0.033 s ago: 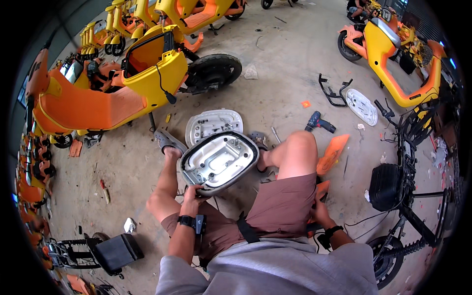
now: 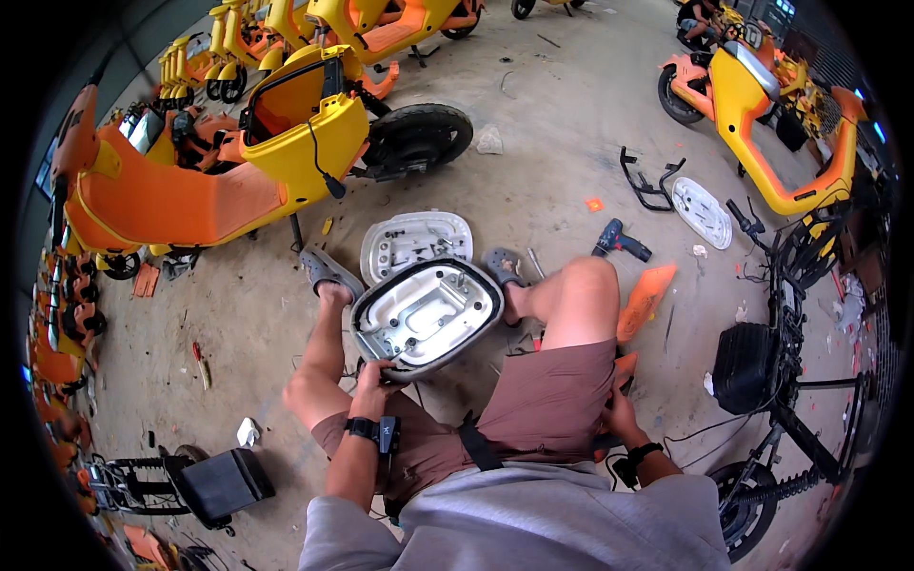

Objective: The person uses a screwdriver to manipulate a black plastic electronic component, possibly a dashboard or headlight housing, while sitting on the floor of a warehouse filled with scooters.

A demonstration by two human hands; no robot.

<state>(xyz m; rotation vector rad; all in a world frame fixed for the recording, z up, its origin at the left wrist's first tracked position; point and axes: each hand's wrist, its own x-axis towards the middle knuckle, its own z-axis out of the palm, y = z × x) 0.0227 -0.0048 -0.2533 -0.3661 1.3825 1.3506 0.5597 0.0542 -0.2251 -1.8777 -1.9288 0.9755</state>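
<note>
An upturned scooter seat [image 2: 430, 316], with a white inner shell and a black padded rim, rests tilted between my lower legs. My left hand [image 2: 374, 373] is closed on its near left edge, with the thumb over the rim. Under the seat's far side lies a white oval tray-like cover [image 2: 416, 238] holding small dark and metal parts. Down by the outside of my right thigh is my right hand [image 2: 621, 415], close to an orange plastic piece [image 2: 625, 365]. The thigh hides most of its fingers, so what they hold does not show.
A blue-black cordless drill [image 2: 622, 241], an orange panel [image 2: 647, 301], a black bracket [image 2: 649, 181] and another white cover [image 2: 702, 211] lie to the right. At left stands a yellow-orange scooter [image 2: 219, 195]. A stripped black scooter frame [image 2: 800, 433] is on the right.
</note>
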